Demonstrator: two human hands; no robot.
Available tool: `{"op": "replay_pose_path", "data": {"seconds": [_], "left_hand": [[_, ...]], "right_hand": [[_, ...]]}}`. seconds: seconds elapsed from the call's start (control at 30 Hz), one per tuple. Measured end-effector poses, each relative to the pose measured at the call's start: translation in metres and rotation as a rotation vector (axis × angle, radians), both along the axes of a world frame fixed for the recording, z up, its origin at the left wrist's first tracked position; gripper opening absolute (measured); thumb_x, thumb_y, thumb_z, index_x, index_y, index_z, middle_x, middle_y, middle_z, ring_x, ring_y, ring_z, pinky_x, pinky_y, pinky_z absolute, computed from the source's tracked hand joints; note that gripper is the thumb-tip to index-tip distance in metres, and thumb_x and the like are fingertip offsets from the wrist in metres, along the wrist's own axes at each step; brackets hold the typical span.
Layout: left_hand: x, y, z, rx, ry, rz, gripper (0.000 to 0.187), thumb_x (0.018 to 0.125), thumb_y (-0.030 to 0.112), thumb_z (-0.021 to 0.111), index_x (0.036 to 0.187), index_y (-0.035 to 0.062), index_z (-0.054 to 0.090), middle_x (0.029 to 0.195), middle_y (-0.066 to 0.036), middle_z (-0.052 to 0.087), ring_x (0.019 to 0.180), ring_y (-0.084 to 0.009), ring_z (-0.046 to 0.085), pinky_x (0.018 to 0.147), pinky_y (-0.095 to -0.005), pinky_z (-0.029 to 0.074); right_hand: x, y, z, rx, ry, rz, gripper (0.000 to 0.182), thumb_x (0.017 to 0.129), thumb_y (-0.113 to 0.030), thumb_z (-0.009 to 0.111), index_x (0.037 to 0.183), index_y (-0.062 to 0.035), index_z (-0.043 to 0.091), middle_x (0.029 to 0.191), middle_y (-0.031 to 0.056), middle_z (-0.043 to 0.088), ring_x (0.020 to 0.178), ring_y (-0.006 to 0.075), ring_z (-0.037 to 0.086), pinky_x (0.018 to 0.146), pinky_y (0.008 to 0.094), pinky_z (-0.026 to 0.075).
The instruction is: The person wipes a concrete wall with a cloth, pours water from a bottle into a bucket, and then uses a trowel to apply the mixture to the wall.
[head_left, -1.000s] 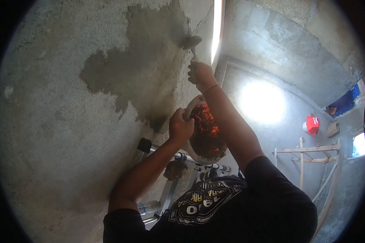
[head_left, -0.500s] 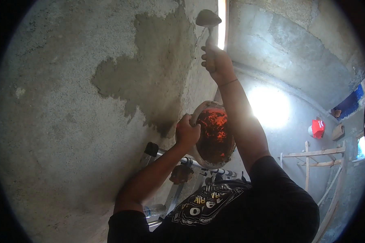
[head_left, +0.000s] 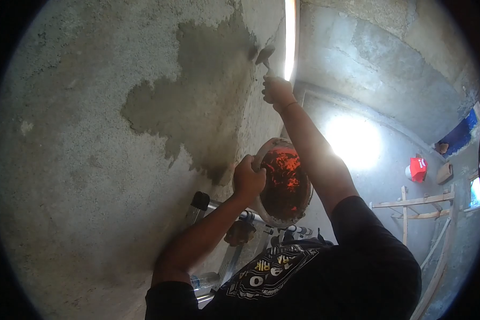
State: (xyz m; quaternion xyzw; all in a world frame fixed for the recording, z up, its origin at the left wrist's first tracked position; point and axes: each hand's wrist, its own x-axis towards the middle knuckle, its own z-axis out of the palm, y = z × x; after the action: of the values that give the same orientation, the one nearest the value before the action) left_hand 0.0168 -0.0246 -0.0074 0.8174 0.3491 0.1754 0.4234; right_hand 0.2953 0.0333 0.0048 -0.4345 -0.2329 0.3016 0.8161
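My right hand [head_left: 278,90] is closed round the handle of a trowel [head_left: 265,54], whose blade is tilted beside the wall's corner edge. Close to the blade, a small dark dab of mortar [head_left: 253,52] clings to that edge. Lower down, my left hand [head_left: 249,178] grips the rim of a mortar bucket [head_left: 284,184], with its thumb over the edge. The bucket is tipped so that its orange, mortar-smeared inside faces me. A darker patch of damp plaster [head_left: 213,80] spreads over the rough grey wall [head_left: 85,176] left of the trowel.
Below my left arm stands a metal ladder [head_left: 213,204], with a clear plastic bottle [head_left: 204,280] near it. A narrow bright opening [head_left: 290,42] runs beside the wall corner. Wooden scaffolding [head_left: 413,202] and a red-and-white object [head_left: 417,169] are at right.
My right hand has come down and slightly left, and the trowel blade has turned toward the wall edge. A dark mortar dab now shows there. The bucket has shifted slightly down.
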Motion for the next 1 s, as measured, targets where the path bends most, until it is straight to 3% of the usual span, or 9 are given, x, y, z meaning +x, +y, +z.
{"op": "replay_pose_path", "data": {"seconds": [0.07, 0.23, 0.4, 0.53, 0.6, 0.7, 0.8, 0.93, 1.0], "left_hand": [[0.000, 0.001, -0.005, 0.000, 0.006, 0.007, 0.038, 0.073, 0.012, 0.070, 0.105, -0.0048, 0.057, 0.100, -0.024, 0.064, 0.099, -0.0365, 0.062, 0.086, -0.0415, 0.047], [-0.002, -0.001, -0.001, 0.066, 0.003, 0.002, 0.037, 0.073, 0.013, 0.069, 0.106, -0.0015, 0.059, 0.100, -0.022, 0.065, 0.098, -0.0379, 0.062, 0.084, -0.0433, 0.048], [0.001, -0.003, -0.007, 0.068, -0.026, -0.006, 0.030, 0.073, 0.010, 0.072, 0.095, -0.0033, 0.056, 0.090, -0.021, 0.064, 0.086, -0.0355, 0.064, 0.078, -0.0408, 0.048], [-0.001, -0.006, -0.005, 0.059, -0.054, -0.013, 0.028, 0.073, 0.010, 0.072, 0.094, -0.0026, 0.056, 0.088, -0.020, 0.064, 0.085, -0.0350, 0.064, 0.077, -0.0407, 0.048], [0.000, -0.005, -0.005, 0.036, -0.023, -0.014, 0.028, 0.073, 0.010, 0.072, 0.094, -0.0025, 0.056, 0.088, -0.020, 0.064, 0.086, -0.0339, 0.064, 0.077, -0.0404, 0.048], [0.000, -0.006, 0.002, 0.000, 0.012, -0.007, 0.029, 0.073, 0.010, 0.071, 0.095, -0.0033, 0.057, 0.089, -0.021, 0.064, 0.087, -0.0329, 0.064, 0.078, -0.0402, 0.048], [0.000, -0.008, 0.001, -0.014, -0.027, -0.003, 0.029, 0.073, 0.009, 0.071, 0.095, -0.0031, 0.057, 0.089, -0.020, 0.064, 0.086, -0.0317, 0.064, 0.077, -0.0396, 0.048], [0.001, -0.007, -0.006, 0.039, -0.030, -0.005, 0.028, 0.074, 0.008, 0.070, 0.095, -0.0031, 0.056, 0.089, -0.020, 0.064, 0.085, -0.0310, 0.064, 0.077, -0.0391, 0.048], [0.002, -0.005, -0.013, 0.064, -0.059, -0.009, 0.028, 0.074, 0.008, 0.070, 0.095, -0.0032, 0.056, 0.088, -0.020, 0.064, 0.085, -0.0307, 0.064, 0.077, -0.0385, 0.048]], "right_hand": [[-0.016, -0.010, 0.037, -0.129, 0.072, -0.095, 0.027, 0.088, -0.025, 0.062, 0.099, -0.0013, 0.061, 0.077, 0.0083, 0.059, 0.061, 0.0226, 0.058, 0.048, 0.0367, 0.043], [-0.002, -0.003, 0.080, -0.389, -0.461, -0.221, 0.028, 0.084, -0.019, 0.067, 0.101, 0.0033, 0.065, 0.074, 0.0081, 0.060, 0.059, 0.0164, 0.057, 0.046, 0.0323, 0.041], [-0.031, -0.044, 0.148, -0.172, -0.395, -0.281, 0.027, 0.083, -0.015, 0.068, 0.102, 0.0039, 0.062, 0.073, 0.0074, 0.059, 0.058, 0.0152, 0.056, 0.045, 0.0302, 0.041], [-0.034, -0.040, 0.116, -0.173, -0.203, -0.295, 0.022, 0.083, -0.014, 0.068, 0.097, 0.0015, 0.062, 0.071, 0.0060, 0.057, 0.057, 0.0149, 0.054, 0.046, 0.0309, 0.040], [0.001, -0.016, 0.052, -0.248, -0.398, -0.271, 0.019, 0.083, -0.013, 0.068, 0.094, 0.0018, 0.061, 0.069, 0.0055, 0.055, 0.057, 0.0161, 0.054, 0.045, 0.0329, 0.039], [-0.012, -0.011, 0.036, -0.287, -0.132, -0.243, 0.018, 0.082, -0.012, 0.068, 0.091, 0.0022, 0.061, 0.068, 0.0056, 0.055, 0.054, 0.0158, 0.053, 0.044, 0.0324, 0.039], [-0.022, -0.012, 0.037, -0.417, -0.251, -0.270, 0.018, 0.081, -0.011, 0.069, 0.089, 0.0023, 0.060, 0.067, 0.0057, 0.055, 0.052, 0.0154, 0.052, 0.043, 0.0322, 0.039], [-0.053, -0.023, 0.094, -0.363, -0.054, -0.227, 0.021, 0.081, -0.009, 0.069, 0.095, 0.0043, 0.060, 0.068, 0.0066, 0.056, 0.051, 0.0147, 0.053, 0.043, 0.0324, 0.041], [-0.062, -0.026, 0.105, -0.273, -0.225, -0.340, 0.027, 0.081, -0.010, 0.070, 0.101, 0.0050, 0.060, 0.070, 0.0069, 0.057, 0.052, 0.0144, 0.054, 0.044, 0.0315, 0.042]]}}
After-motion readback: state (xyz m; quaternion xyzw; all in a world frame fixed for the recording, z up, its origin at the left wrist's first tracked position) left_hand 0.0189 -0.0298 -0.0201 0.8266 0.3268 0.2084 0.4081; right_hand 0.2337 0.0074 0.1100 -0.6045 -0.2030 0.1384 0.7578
